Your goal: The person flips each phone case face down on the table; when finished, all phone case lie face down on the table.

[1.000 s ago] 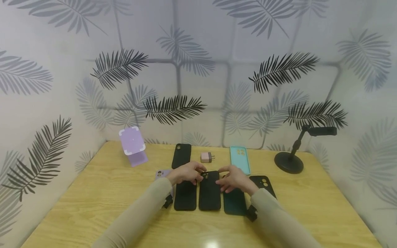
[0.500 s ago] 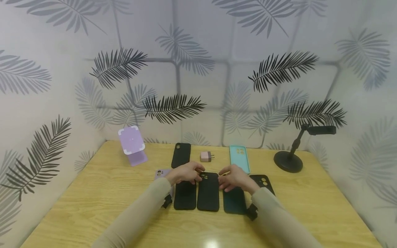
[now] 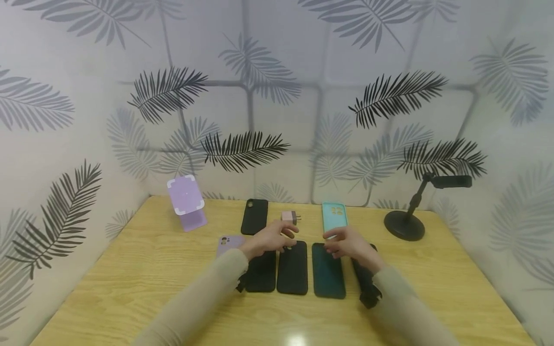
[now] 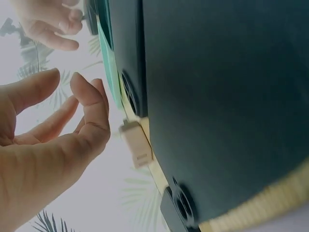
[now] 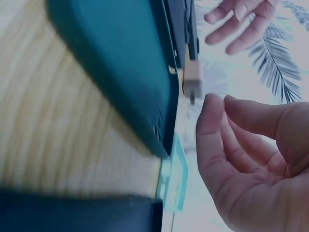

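Note:
My left hand [image 3: 270,239] hovers, fingers loosely bent and holding nothing, over the tops of two black phone cases, the left one [image 3: 262,276] and the middle one [image 3: 292,269]. Side by side with them lies a dark teal phone case [image 3: 329,276]. Above its top right corner my right hand [image 3: 350,245] is raised, thumb and fingers bent with nothing between them. Partly under the right wrist lies another black phone case [image 3: 362,276]. A lilac phone case [image 3: 225,243] is half hidden by the left forearm. In the right wrist view the teal case [image 5: 116,58] shows its raised rim.
Behind the row lie a black phone case [image 3: 254,216], a pink plug charger [image 3: 289,217] and a turquoise phone case [image 3: 334,216]. A lilac phone stand [image 3: 186,197] stands at the back left, a black stand [image 3: 404,225] at the back right. A patterned wall closes off the table's far side.
The middle black case has shifted slightly, and both hands have come off its upper edges. My right hand has moved right over the teal case; my left hand has moved slightly right.

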Tool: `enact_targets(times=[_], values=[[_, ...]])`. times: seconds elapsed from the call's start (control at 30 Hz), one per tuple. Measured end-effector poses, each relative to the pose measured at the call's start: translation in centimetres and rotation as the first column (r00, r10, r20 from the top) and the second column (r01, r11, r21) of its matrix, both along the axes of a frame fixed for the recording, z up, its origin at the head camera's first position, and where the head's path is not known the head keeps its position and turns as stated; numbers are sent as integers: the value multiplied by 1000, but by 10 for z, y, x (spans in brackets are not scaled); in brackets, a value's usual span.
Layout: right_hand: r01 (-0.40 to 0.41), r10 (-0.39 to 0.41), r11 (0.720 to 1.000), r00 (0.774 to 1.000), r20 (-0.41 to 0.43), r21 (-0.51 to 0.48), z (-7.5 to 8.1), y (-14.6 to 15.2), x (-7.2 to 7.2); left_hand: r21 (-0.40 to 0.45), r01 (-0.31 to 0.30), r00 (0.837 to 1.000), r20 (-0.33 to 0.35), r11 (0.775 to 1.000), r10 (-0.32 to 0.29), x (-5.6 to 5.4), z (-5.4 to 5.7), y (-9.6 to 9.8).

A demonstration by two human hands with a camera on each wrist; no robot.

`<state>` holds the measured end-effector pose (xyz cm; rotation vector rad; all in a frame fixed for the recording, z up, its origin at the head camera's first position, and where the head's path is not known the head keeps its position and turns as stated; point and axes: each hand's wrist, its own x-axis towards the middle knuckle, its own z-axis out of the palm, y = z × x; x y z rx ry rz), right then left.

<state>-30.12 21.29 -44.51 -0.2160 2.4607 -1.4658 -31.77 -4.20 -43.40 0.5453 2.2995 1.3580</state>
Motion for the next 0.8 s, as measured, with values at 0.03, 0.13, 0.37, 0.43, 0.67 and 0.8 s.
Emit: enact_targets(times=[0.03,0.13,0.37,0.43,0.67,0.8], values=[[-3,3,1000,1000,-13,11,1,5,1,6,3,1000,-2,1000,-3,1,0,3],[-10,12,999,999,-52,41,1,17,4,23,13,1000,1,1000,-13,7,-1,14],[-9,17,995,997,-80,100,-3,30,11,38,22,999,39,999,-24,20,-3,34],[-19,27,995,997,-74,101,-4,30,12,25,22,999,45,999,-23,21,-5,38],[-19,21,996,1000,-19,85,-6,29,13,3,34,998,56,999,-35,19,-10,47],[-6,6,996,1000,-5,93,-7,31,12,-2,47,997,66,999,-47,16,-12,53]])
